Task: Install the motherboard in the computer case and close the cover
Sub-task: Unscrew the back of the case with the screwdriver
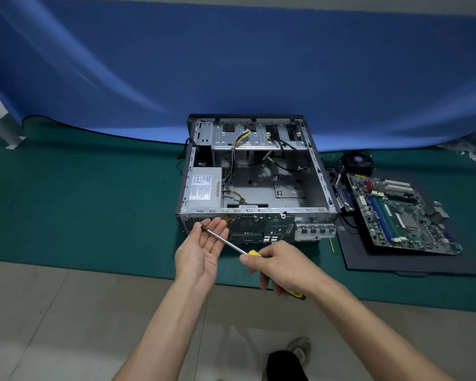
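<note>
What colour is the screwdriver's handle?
Yellow with a black end, on the screwdriver gripped by the right hand; head view.

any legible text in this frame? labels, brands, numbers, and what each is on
No text can be quoted; all of it is too small or blurred.
Power supply label: dense print and a blue logo, unreadable.
Strip sticker at the computer case's near edge: unreadable.
Motherboard: any markings unreadable.
Cooler fan hub: round sticker, unreadable.
Screwdriver: no visible text.
</note>
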